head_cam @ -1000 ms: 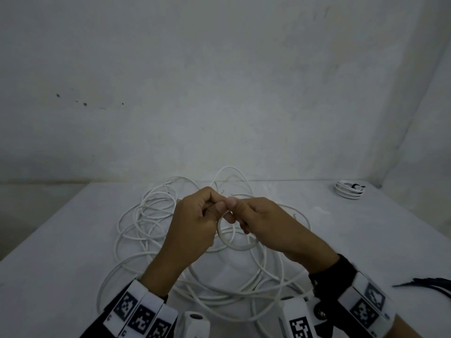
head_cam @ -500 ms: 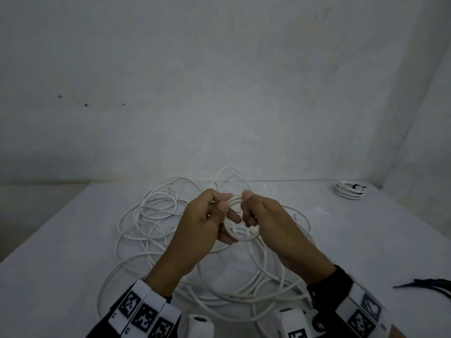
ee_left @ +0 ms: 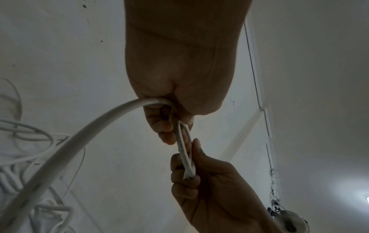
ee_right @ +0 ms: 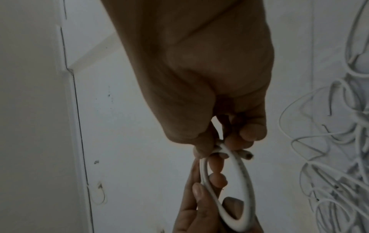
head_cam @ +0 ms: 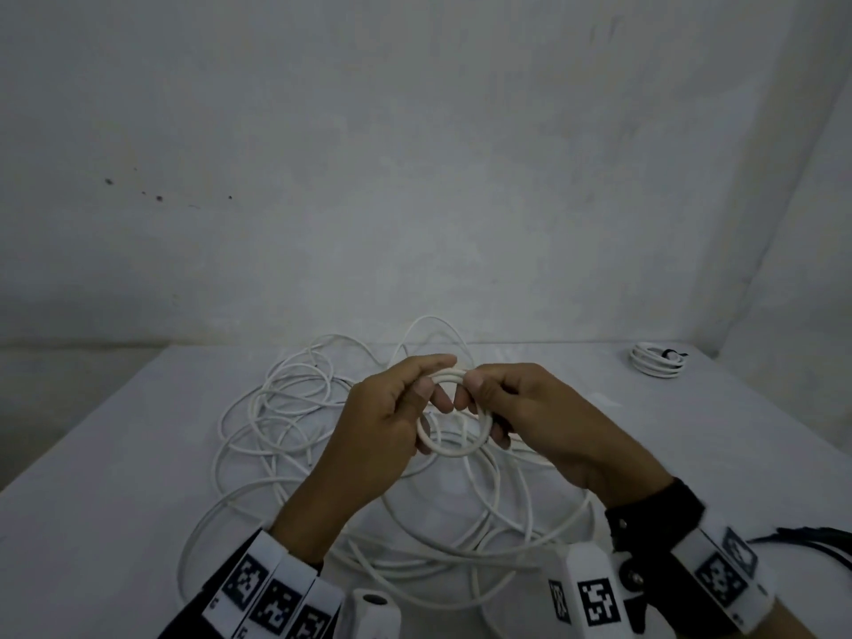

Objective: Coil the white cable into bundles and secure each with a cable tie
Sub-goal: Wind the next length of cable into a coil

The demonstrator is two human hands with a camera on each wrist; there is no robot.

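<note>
Room: pale plaster walls are closing in behind and on the right, meeting in a corner at far right; dark specks are marking the back wall at left.
Surface: a white table (head_cam: 115, 454) is stretching from the near edge to the back wall, its left edge slanting away toward the far left.
Loose cable: the white cable (head_cam: 276, 408) is lying in tangled loops over the middle of the table, spreading left of the hands and running under them toward the near edge.
Left hand: the left hand (head_cam: 378, 422) is hovering above the tangle, thumb and fingers pinching the left side of a small coil (head_cam: 454, 449) of the same cable.
Coil: it is hanging between both hands, clear of the table, a couple of turns thick; the cut cable end (ee_right: 247, 155) is poking out by the right fingers.
Right hand: the right hand (head_cam: 539, 417) is touching the left at the fingertips, fingers curled round the coil's right side.
Finished bundle: a tied bundle (head_cam: 657, 359) is sitting at the far right corner, well apart from the hands.
Cable ties: black cable ties (head_cam: 820, 541) are lying at the near right edge.
Open room: bare tabletop is showing left of the tangle and between the hands and the bundle.
</note>
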